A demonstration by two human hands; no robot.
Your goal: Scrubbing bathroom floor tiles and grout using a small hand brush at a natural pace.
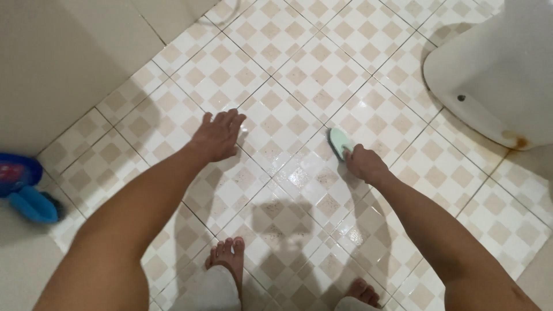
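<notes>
My right hand (364, 163) grips a pale green scrub brush (339, 141) and presses it against the wet, diamond-patterned floor tiles (288, 75). Only the brush's front end shows beyond my fingers. My left hand (218, 135) is stretched out over the floor to the left with fingers spread and flat, holding nothing. Whether its palm touches the tiles is unclear. My two bare feet (228, 257) stand on the tiles below the hands.
A white toilet base (489, 75) with a rust stain stands at the upper right. A blue container (23, 187) lies at the left edge by a plain beige wall (57, 57). Tiles near the brush glisten with water.
</notes>
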